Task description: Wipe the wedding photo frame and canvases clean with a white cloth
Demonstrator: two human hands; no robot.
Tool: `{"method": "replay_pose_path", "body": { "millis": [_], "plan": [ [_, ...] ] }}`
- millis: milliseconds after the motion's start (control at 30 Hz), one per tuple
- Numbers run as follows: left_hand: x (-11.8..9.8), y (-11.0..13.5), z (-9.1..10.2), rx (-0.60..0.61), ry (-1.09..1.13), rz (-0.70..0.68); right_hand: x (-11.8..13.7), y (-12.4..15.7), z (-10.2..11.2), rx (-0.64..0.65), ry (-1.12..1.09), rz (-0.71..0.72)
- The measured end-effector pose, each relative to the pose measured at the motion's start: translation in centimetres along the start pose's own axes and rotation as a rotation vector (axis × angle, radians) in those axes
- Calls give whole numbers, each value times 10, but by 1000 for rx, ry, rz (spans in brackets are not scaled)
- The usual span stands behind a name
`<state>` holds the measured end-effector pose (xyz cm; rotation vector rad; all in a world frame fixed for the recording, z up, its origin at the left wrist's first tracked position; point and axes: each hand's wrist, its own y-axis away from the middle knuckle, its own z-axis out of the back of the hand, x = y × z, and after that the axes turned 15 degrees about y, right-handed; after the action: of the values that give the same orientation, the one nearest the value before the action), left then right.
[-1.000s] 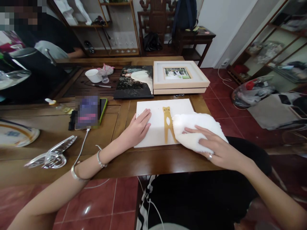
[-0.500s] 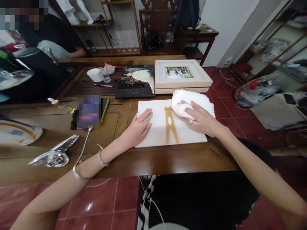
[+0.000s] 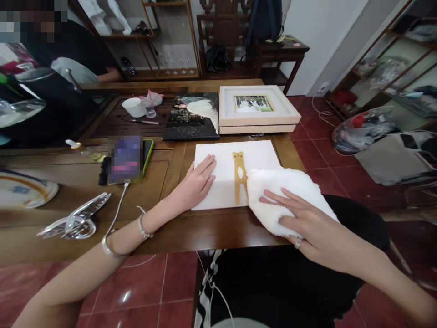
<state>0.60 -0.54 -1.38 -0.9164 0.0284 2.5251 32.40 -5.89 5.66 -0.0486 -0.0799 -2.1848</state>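
Flat on the left part of a white board (image 3: 220, 182) lies my left hand (image 3: 196, 182), its fingers stretched out and holding nothing. My right hand (image 3: 300, 214) is closed on a fluffy white cloth (image 3: 276, 184), with the thumb pressed into it. The cloth covers the board's lower right corner and overhangs the table's front edge side. A yellow, flat, two-legged piece (image 3: 238, 168) with an oval hole lies in the middle of the board; the cloth hides part of its right leg.
Behind the board are a light wooden picture frame (image 3: 259, 120) and a dark photo panel (image 3: 193, 123). To the left are a phone (image 3: 126, 159) on a cable, a clear shiny clip (image 3: 80, 218), a dropper bottle (image 3: 85, 151) and a white cup (image 3: 134, 107). Another person sits across the table.
My right hand has pulled the white cloth toward me, from the board's upper right to its lower right corner. My left hand has stayed in place.
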Motion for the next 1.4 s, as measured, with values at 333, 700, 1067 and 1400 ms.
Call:
{"method": "replay_pose_path", "body": {
  "millis": [333,700,1067,1400],
  "plan": [
    [1,0,-1,-2,-11,3,-25,-36,-6,-120,12,-65],
    [2,-1,-1,5,8,6,-83,-111,-15,-152,63,-193],
    [2,0,1,2,-1,3,-60,-95,-3,-123,44,-182],
    [0,0,0,7,-19,-6,2,-14,19,61,-73,-107]
  ]
}}
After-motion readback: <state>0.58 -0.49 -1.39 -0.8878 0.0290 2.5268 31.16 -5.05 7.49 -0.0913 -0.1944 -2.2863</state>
